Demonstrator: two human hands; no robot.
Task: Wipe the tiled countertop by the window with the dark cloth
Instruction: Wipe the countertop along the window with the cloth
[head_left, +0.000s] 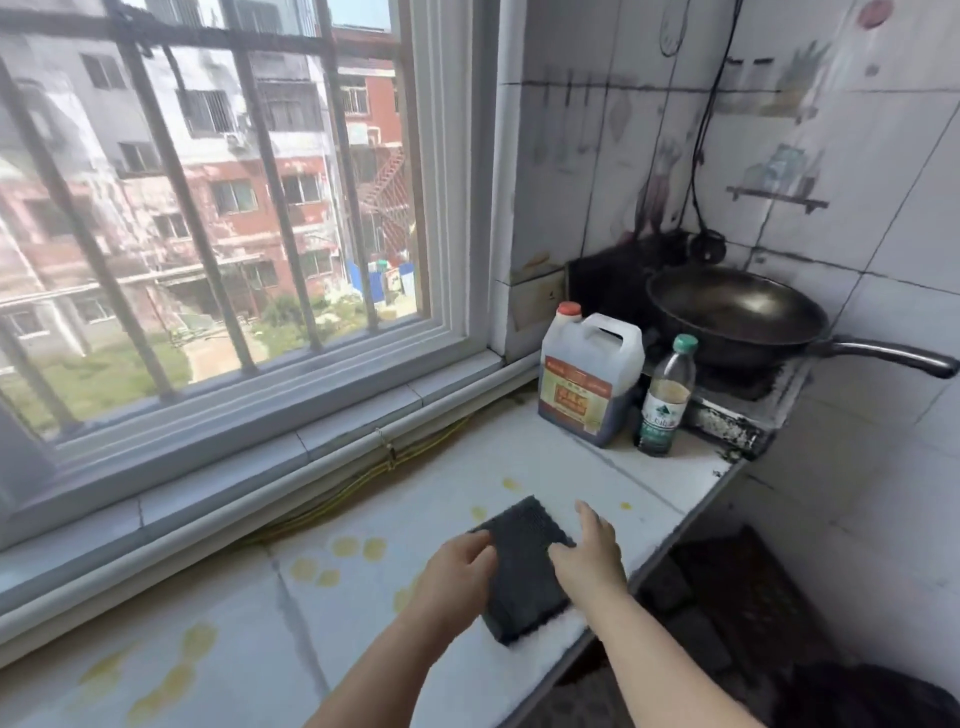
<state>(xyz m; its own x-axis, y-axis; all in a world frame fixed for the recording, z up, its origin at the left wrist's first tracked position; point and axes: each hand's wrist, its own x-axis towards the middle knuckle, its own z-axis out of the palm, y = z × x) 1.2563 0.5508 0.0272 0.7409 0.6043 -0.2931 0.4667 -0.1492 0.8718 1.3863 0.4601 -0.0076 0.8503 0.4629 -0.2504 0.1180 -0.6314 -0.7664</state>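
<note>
A dark grey cloth (522, 569), folded into a rectangle, lies flat on the white tiled countertop (249, 618) under the window, near the counter's front edge. My left hand (457, 569) rests on the cloth's left edge with fingers curled onto it. On the cloth's right edge lies my right hand (592, 551), fingers stretched forward and pressing down. Several yellow stains (345, 546) dot the tiles to the left of and beyond the cloth.
A large jug of dark liquid (587, 379) and a green-capped bottle (667, 397) stand at the counter's far end. Behind them a black wok (737, 312) sits on a stove, handle pointing right. A barred window (218, 208) and a pipe with yellow wire (363, 475) run along the back.
</note>
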